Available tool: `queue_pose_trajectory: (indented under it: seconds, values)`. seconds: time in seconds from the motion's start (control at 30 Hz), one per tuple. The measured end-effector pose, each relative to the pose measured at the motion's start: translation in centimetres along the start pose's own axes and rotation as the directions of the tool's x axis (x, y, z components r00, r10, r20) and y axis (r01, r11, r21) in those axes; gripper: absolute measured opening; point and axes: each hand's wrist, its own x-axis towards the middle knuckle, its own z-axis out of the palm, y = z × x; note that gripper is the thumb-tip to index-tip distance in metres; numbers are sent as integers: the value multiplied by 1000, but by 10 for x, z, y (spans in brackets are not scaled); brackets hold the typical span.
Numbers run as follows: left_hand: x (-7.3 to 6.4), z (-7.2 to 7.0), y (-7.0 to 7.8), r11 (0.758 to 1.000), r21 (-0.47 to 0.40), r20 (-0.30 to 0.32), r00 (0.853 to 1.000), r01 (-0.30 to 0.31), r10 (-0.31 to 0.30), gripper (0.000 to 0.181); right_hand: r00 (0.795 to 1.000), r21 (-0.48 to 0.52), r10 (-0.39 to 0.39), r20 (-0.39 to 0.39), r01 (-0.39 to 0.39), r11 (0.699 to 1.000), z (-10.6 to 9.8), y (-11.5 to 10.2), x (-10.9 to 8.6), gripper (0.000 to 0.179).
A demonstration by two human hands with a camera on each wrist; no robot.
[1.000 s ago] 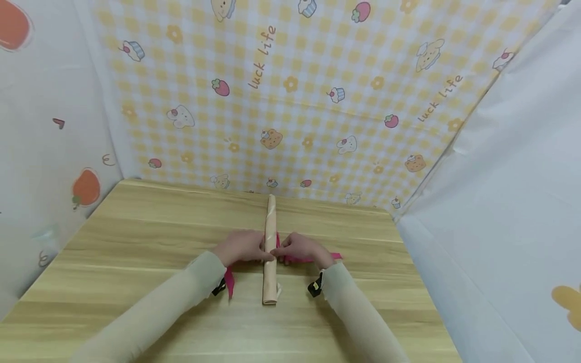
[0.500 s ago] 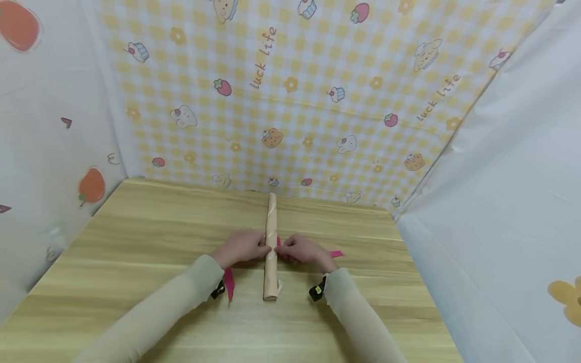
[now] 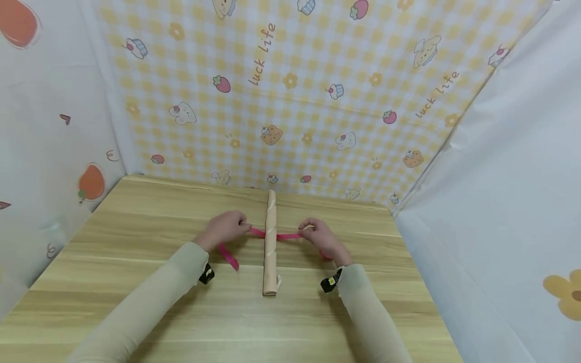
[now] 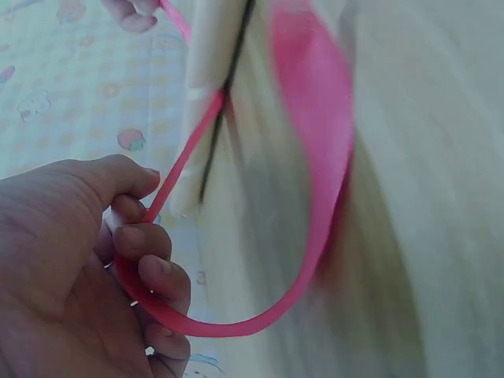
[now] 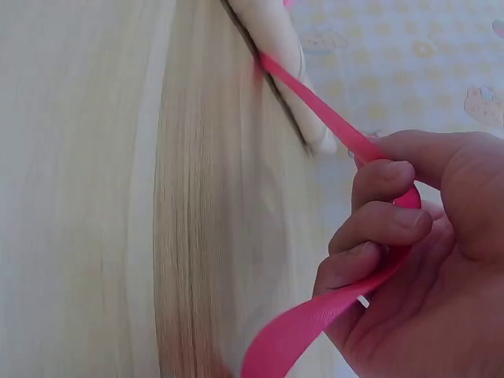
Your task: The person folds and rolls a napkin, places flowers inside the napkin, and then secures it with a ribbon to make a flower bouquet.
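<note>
A long beige roll (image 3: 270,257) wound with a pale cord lies lengthwise on the table, pointing away from me. A pink ribbon (image 3: 287,236) runs beneath it and comes out on both sides. My left hand (image 3: 224,229) pinches the ribbon left of the roll, and its loose tail curves down in the left wrist view, where the ribbon (image 4: 236,324) loops through the fingers. On the other side my right hand (image 3: 320,237) pinches the opposite length; in the right wrist view the ribbon (image 5: 323,110) stretches from under the roll (image 5: 272,39) into the curled fingers.
The wood-grain table (image 3: 204,322) extends around the roll. A yellow checked cloth (image 3: 290,116) hangs behind it, with white printed sheets on the left (image 3: 54,126) and right (image 3: 508,201). A black strap (image 3: 331,281) with a small device sits at the right wrist.
Both hands have moved apart, from close beside the roll out to either side and slightly away from me. The ribbon now shows stretched between them under the roll.
</note>
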Motion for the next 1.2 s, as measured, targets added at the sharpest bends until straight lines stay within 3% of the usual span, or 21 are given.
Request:
queue_pose_trajectory:
  seconds: [0.2, 0.33, 0.47, 0.67, 0.83, 1.03, 1.2]
  values:
    - [-4, -1, -17, 999, -30, 46, 998, 34, -33, 43, 1000, -35, 6, -15, -7, 999, -6, 10, -1, 18]
    - [-7, -4, -27, 998, -23, 38, 998, 55, -54, 43, 1000, -35, 3, -12, -3, 999, -10, 17, 0, 19]
    - [-14, -11, -34, 995, -30, 25, 996, 91, -90, 28, 1000, -47, -1, -3, 1, 999, -15, 23, -1, 21]
    - [-29, -25, -52, 988, -88, 67, 990, 128, -122, 41, 999, -55, 33, -20, -34, 998, -25, 32, -10, 23]
    - [-45, -39, -72, 983, -135, 74, 990, 126, -117, 37, 999, -73, 46, -27, -48, 996, -35, 39, -17, 24]
    - [-60, -50, -89, 981, -143, 79, 989, 133, -122, 36, 995, -82, 82, 53, -78, 994, -48, 40, -27, 30]
    - [-71, -55, -100, 990, -104, 44, 994, 100, -96, 31, 979, -109, 161, 125, -147, 983, -59, 41, -37, 41]
